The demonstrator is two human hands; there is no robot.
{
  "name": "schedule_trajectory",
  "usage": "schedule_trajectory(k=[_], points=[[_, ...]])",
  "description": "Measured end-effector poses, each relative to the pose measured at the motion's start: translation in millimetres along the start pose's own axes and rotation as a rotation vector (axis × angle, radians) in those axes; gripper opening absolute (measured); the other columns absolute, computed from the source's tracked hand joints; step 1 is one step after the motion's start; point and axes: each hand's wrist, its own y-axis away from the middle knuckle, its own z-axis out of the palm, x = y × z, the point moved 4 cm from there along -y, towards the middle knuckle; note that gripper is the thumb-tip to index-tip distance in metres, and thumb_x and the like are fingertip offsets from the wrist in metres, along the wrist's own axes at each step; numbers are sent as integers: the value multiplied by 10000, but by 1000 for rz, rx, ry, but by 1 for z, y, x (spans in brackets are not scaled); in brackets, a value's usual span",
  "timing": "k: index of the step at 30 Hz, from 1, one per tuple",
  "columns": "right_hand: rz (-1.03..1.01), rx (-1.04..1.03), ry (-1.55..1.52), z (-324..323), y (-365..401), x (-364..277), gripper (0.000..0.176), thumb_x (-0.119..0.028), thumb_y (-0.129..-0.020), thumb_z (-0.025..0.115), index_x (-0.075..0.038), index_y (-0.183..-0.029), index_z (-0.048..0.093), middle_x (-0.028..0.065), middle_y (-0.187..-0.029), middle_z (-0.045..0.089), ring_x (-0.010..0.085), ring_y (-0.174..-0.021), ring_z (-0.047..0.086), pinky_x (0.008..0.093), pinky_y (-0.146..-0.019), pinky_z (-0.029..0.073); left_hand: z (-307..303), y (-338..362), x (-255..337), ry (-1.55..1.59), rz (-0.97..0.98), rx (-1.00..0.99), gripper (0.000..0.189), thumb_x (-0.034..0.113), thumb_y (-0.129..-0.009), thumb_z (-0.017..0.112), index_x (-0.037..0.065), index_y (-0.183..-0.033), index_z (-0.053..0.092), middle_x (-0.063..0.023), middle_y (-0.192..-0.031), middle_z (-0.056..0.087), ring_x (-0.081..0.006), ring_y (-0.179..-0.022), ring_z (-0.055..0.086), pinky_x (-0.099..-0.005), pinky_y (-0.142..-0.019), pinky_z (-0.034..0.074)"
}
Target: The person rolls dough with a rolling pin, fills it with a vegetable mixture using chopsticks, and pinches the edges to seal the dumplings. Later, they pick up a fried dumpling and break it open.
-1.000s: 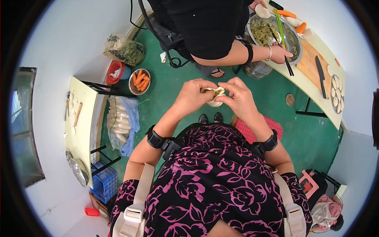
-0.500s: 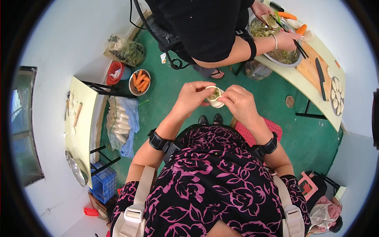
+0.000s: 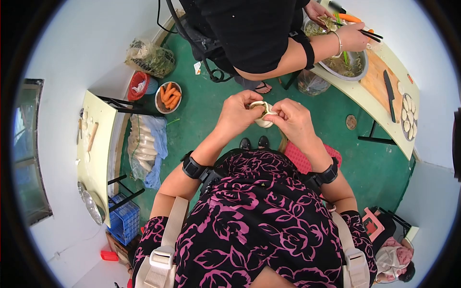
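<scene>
A piece of white dough (image 3: 263,122) with green filling showing at its top is held in front of my body, above the green floor. From the left, my left hand (image 3: 238,114) grips it, the thumb at the filling. My right hand (image 3: 291,119) pinches the dough's edge on the right. Across from me a person in black holds chopsticks (image 3: 370,35) and a filled wrapper (image 3: 326,23) over a metal bowl (image 3: 357,72) of filling.
The right table (image 3: 379,108) bears a cutting board (image 3: 377,77), a knife (image 3: 389,91) and a tray of dumplings (image 3: 409,116). On the left table (image 3: 100,144) lies a rolling pin (image 3: 92,137). A bowl of carrots (image 3: 169,97) and a blue crate (image 3: 126,222) are on the floor.
The dough's rim is folded over more of the filling, and my right fingers have shifted slightly. The other person's chopsticks hand has moved up and left, closer to the wrapper.
</scene>
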Motion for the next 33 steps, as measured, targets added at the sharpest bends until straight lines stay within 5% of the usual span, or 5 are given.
schedule_trajectory(k=[6,12,19,21,33], points=[[4,24,15,-2,-2,2,151,-112,-651,686,-22,-705,578,62,-655,536,215,-586,531,310,-534,429,-1,1,9,72,-129,-22,247,141,-750,613,9,-957,579,-24,-805,607,-69,-678,558,-188,-537,438],[-282,-38,81,-5,-4,-12,119,-115,-666,671,-34,-708,594,61,-692,546,214,-628,545,312,-552,443,2,-1,9,55,-106,-71,180,109,-732,610,20,-889,612,-18,-757,604,-64,-650,547,-184,-547,433],[-98,-62,41,-10,-12,-6,199,-157,-660,680,-31,-786,591,71,-747,552,220,-652,555,313,-586,460,4,-1,17,-181,55,-72,100,59,-724,590,-11,-786,627,-11,-711,599,-45,-630,515,-196,-568,426],[68,-32,17,-15,-15,-9,242,-173,-651,688,-26,-819,592,80,-777,554,224,-661,556,316,-594,459,3,0,20,-247,77,-101,140,59,-725,586,-10,-845,608,-34,-742,620,-67,-655,542,-214,-594,441],[-114,-82,37,-2,-1,9,216,-180,-642,687,-22,-767,611,67,-716,554,219,-662,541,324,-591,447,3,0,16,-111,-18,-192,369,112,-762,578,5,-1092,454,-107,-958,619,-154,-824,588,-278,-706,467]])
